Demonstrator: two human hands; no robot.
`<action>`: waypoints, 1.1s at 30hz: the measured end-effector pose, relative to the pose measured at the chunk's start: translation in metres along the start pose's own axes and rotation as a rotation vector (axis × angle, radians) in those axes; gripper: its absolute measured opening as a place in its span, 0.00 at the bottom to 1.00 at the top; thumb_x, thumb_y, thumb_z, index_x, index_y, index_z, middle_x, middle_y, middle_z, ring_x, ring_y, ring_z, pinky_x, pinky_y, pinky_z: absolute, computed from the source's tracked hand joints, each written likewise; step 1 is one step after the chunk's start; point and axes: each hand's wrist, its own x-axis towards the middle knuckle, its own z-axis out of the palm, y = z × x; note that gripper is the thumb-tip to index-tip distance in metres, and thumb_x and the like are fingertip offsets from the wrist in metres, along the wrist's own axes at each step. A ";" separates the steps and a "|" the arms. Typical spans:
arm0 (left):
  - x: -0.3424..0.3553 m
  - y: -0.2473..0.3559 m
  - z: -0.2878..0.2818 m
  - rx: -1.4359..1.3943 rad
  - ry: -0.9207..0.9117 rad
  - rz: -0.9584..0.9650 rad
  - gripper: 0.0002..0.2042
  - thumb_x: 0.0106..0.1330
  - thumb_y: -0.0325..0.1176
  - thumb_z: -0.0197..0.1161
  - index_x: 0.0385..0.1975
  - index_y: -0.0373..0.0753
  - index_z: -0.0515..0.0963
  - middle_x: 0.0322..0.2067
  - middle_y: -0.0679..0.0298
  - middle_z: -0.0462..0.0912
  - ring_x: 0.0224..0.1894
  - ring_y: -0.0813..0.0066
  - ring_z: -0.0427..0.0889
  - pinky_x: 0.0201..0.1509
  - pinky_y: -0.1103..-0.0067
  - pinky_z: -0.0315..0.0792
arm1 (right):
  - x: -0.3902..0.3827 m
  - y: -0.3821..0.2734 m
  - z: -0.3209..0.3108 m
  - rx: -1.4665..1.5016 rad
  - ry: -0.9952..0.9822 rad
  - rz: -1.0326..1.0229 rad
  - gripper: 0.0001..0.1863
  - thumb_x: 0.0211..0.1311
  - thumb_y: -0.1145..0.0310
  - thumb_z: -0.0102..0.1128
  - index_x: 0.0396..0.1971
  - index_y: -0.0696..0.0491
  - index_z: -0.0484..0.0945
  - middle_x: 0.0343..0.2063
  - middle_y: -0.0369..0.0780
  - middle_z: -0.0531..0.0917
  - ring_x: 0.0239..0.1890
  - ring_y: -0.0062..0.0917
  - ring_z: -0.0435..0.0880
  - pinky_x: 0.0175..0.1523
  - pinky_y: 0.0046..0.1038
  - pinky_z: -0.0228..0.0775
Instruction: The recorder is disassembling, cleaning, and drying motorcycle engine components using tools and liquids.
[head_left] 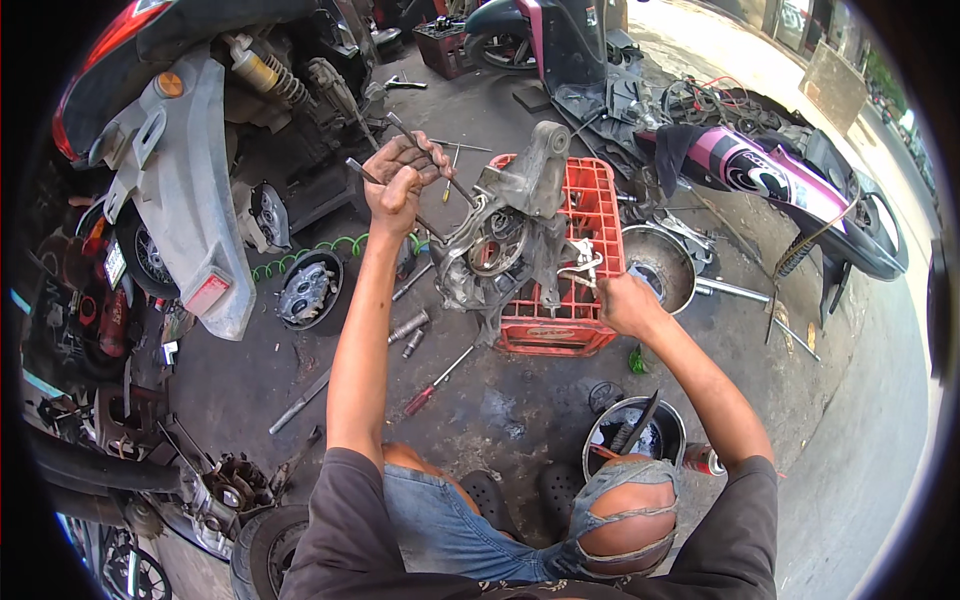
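Here's the left hand (402, 182), closed around two dark rods (362, 171), their far ends running down to the grimy metal casing (522, 195); whether they are one tool or two, I can't tell. Across on the other side, the right hand (630, 305) has its fingers curled at the crate's edge, right beside a pale metal piece (583, 262), and I can't tell whether it grips that piece.

The casing sits on the red crate (592, 195), between the two hands, its round opening exposed. So opening it up looks done; with both hands at it, the job on the casing itself looks unfinished, and how much remains doesn't show.

Further out, a red-handled screwdriver (420, 401) and sockets (408, 327) lie loose on the floor, and a metal cover (308, 292) sits in a round pan to the left. Nothing there looks refitted to the casing.
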 end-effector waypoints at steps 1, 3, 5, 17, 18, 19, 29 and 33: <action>0.001 0.000 0.000 0.001 -0.015 0.002 0.19 0.49 0.21 0.43 0.43 0.27 0.71 0.34 0.51 0.79 0.37 0.62 0.81 0.46 0.68 0.79 | 0.000 -0.002 -0.001 0.062 0.018 0.068 0.09 0.57 0.69 0.56 0.28 0.59 0.79 0.24 0.57 0.81 0.31 0.54 0.82 0.38 0.49 0.74; 0.002 -0.001 0.002 -0.003 -0.031 0.001 0.19 0.49 0.21 0.43 0.43 0.27 0.71 0.34 0.51 0.79 0.37 0.62 0.81 0.46 0.68 0.79 | 0.011 -0.008 -0.006 0.151 0.132 0.161 0.09 0.56 0.68 0.56 0.28 0.59 0.79 0.24 0.56 0.81 0.32 0.53 0.82 0.39 0.49 0.74; 0.000 -0.003 0.005 -0.016 -0.018 -0.007 0.19 0.49 0.21 0.43 0.42 0.27 0.71 0.33 0.51 0.79 0.36 0.62 0.81 0.46 0.68 0.78 | 0.009 -0.005 0.000 0.072 0.105 0.204 0.10 0.56 0.67 0.56 0.28 0.60 0.79 0.24 0.56 0.82 0.32 0.54 0.82 0.40 0.50 0.74; 0.002 0.000 -0.001 -0.006 -0.016 -0.020 0.19 0.49 0.21 0.43 0.42 0.27 0.71 0.34 0.51 0.79 0.37 0.61 0.81 0.46 0.67 0.78 | -0.016 -0.050 -0.001 0.146 0.157 0.035 0.11 0.60 0.70 0.52 0.27 0.62 0.79 0.21 0.57 0.79 0.29 0.54 0.81 0.38 0.49 0.72; 0.001 -0.001 0.001 -0.018 -0.010 -0.026 0.19 0.49 0.22 0.43 0.42 0.26 0.71 0.34 0.51 0.79 0.37 0.61 0.81 0.46 0.67 0.78 | -0.017 -0.054 -0.008 0.148 0.147 0.048 0.11 0.60 0.70 0.52 0.27 0.62 0.79 0.21 0.57 0.79 0.29 0.54 0.81 0.38 0.49 0.72; 0.001 0.001 0.004 -0.005 0.013 -0.030 0.19 0.49 0.22 0.44 0.42 0.26 0.71 0.33 0.51 0.79 0.37 0.61 0.81 0.46 0.67 0.78 | -0.011 -0.057 -0.018 0.172 0.188 0.079 0.11 0.60 0.71 0.52 0.27 0.62 0.78 0.21 0.57 0.80 0.29 0.53 0.81 0.37 0.48 0.72; 0.007 -0.003 -0.004 -0.011 -0.028 -0.012 0.19 0.50 0.22 0.43 0.43 0.27 0.71 0.35 0.51 0.79 0.37 0.60 0.81 0.47 0.67 0.78 | 0.049 -0.058 -0.067 -0.002 0.501 -0.042 0.09 0.61 0.70 0.52 0.35 0.59 0.76 0.25 0.53 0.81 0.28 0.51 0.81 0.34 0.48 0.73; 0.009 -0.001 0.009 -0.023 -0.005 -0.011 0.19 0.50 0.21 0.43 0.43 0.27 0.71 0.35 0.51 0.78 0.37 0.62 0.81 0.46 0.69 0.78 | 0.061 -0.021 -0.077 0.057 0.543 0.106 0.09 0.60 0.67 0.53 0.30 0.57 0.77 0.21 0.51 0.81 0.26 0.52 0.81 0.35 0.49 0.74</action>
